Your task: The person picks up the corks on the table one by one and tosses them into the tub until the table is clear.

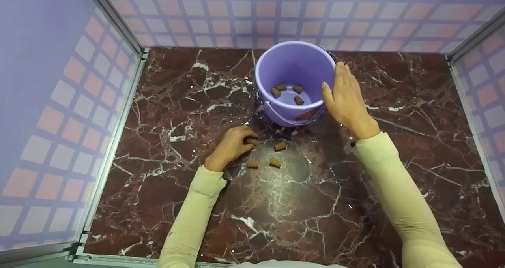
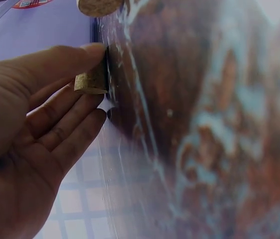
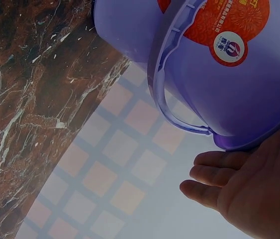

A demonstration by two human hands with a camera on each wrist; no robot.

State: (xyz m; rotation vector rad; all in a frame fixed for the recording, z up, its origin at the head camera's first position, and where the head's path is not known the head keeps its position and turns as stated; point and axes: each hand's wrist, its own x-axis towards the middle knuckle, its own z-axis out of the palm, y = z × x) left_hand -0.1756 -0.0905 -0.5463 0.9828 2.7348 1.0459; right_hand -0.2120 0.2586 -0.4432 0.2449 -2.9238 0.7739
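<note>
My left hand (image 1: 232, 144) is low over the marble tabletop, its thumb and fingers pinching a cork (image 2: 91, 82). Three more corks lie near it: one to the right (image 1: 280, 146) and two nearer my body, a cork (image 1: 275, 163) and another cork (image 1: 252, 164). A purple bucket (image 1: 278, 116) stands upright just beyond them, with several corks (image 1: 298, 100) on its bottom. My right hand (image 1: 348, 102) rests against the bucket's right rim, fingers extended. In the right wrist view, the fingers (image 3: 214, 174) appear right at the rim.
The bucket's handle (image 3: 160, 94) hangs down at the front, by a red label (image 3: 224, 25). Dark red marble tabletop (image 1: 189, 205) spreads all around. Checkered panels (image 1: 221, 15) in metal frames border the back and both sides.
</note>
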